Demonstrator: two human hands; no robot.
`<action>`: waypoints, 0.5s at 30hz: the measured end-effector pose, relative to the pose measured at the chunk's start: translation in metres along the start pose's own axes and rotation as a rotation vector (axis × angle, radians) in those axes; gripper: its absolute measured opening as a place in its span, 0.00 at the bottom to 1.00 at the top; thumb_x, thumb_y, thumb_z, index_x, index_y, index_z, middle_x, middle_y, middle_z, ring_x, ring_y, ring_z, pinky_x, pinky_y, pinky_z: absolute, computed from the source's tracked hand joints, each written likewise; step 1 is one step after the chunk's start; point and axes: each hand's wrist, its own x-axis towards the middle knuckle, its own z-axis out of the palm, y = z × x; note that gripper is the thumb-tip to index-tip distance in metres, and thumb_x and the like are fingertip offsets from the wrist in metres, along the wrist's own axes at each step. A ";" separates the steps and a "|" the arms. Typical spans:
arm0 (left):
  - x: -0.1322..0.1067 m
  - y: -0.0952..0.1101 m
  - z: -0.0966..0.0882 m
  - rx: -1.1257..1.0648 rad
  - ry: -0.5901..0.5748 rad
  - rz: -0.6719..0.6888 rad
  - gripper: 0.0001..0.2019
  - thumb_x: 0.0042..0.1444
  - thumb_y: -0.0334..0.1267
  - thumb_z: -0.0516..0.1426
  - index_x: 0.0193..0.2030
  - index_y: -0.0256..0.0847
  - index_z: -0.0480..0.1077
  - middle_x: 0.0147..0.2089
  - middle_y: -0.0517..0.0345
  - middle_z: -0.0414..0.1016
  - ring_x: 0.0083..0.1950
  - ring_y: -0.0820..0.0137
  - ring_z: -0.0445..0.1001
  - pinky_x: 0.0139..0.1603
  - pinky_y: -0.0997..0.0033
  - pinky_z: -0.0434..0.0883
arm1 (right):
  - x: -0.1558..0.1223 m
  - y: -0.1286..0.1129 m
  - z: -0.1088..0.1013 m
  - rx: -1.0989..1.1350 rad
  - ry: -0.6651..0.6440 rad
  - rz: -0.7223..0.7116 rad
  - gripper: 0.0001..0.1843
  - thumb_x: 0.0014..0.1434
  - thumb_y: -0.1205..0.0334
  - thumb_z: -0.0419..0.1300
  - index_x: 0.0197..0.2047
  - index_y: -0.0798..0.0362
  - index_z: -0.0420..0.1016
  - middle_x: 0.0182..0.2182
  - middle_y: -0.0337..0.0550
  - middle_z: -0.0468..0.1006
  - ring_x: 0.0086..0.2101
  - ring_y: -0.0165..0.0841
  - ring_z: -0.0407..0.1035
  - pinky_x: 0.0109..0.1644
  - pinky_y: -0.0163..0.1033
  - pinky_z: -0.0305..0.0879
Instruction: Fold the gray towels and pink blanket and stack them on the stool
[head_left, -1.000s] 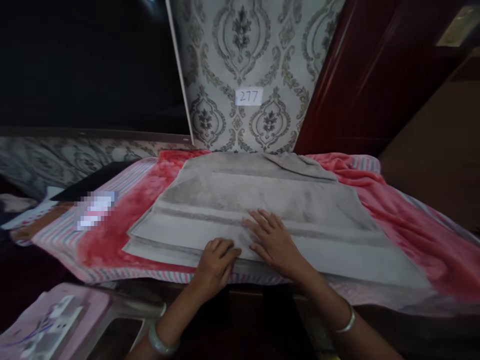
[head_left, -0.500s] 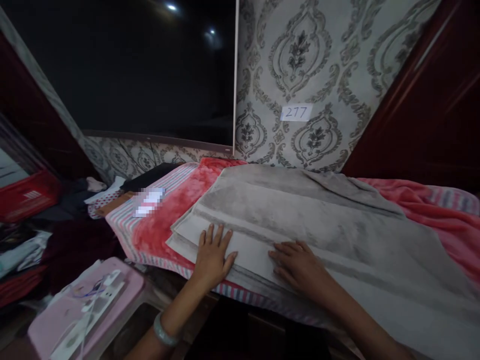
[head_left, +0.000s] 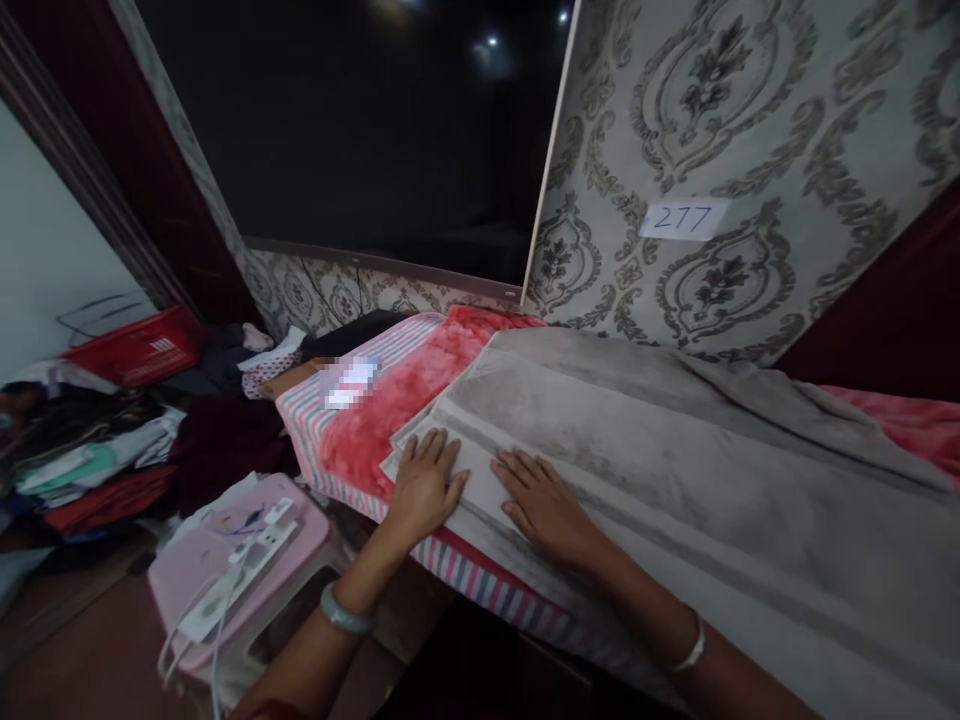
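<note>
A folded grey towel (head_left: 675, 470) lies spread over a red and pink blanket (head_left: 375, 420) on a raised surface. My left hand (head_left: 424, 487) rests flat, fingers stretched out, on the towel's near left corner. Just to its right my right hand (head_left: 541, 502) lies palm down on the towel's front edge, fingers spread. Neither hand holds anything. Each wrist wears a bangle.
A pink stool (head_left: 232, 570) carrying a white power strip stands at the lower left. Piled clothes (head_left: 90, 460) and a red basket (head_left: 135, 345) sit on the far left. A dark screen (head_left: 360, 130) and patterned wallpaper with a "277" label (head_left: 682, 218) stand behind.
Both hands have slid left along the towel's front edge to its left corner, and the left hand went from curled to flat. The view has swung left, showing the stool and clothes.
</note>
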 end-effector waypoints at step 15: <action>-0.014 -0.009 0.033 0.043 0.259 0.026 0.25 0.61 0.38 0.53 0.66 0.44 0.68 0.69 0.45 0.67 0.72 0.46 0.59 0.63 0.41 0.63 | 0.174 0.101 -0.057 0.154 0.117 0.313 0.17 0.63 0.70 0.55 0.49 0.51 0.82 0.49 0.44 0.83 0.50 0.36 0.76 0.55 0.40 0.69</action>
